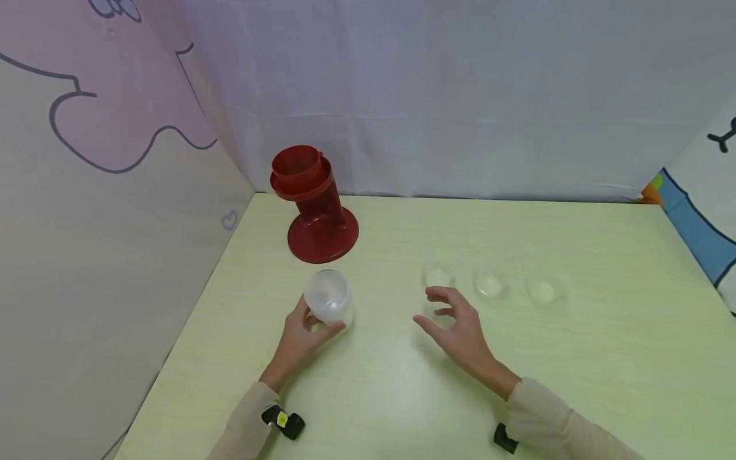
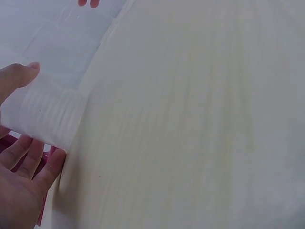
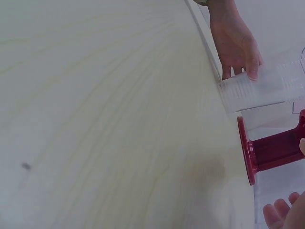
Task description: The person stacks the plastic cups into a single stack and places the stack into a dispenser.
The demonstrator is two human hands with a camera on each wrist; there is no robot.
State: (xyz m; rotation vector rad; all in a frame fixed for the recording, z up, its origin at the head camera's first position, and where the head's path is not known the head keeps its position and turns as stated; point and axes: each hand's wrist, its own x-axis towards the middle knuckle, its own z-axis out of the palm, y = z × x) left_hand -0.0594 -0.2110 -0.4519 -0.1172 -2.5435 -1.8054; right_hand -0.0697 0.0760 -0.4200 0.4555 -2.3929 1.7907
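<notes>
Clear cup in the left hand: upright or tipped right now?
Upright: in the head view, the clear cup in the left hand has its round mouth facing up.

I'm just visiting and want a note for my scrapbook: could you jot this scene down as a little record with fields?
Left hand: holds a cup, possibly several nested
Right hand: holds nothing; thumb and fingers apart
Row: three clear cups, the leftmost nearest the right hand
Red stand: on the table, beyond the held cup
Unclear: which way up the row's cups stand
</notes>
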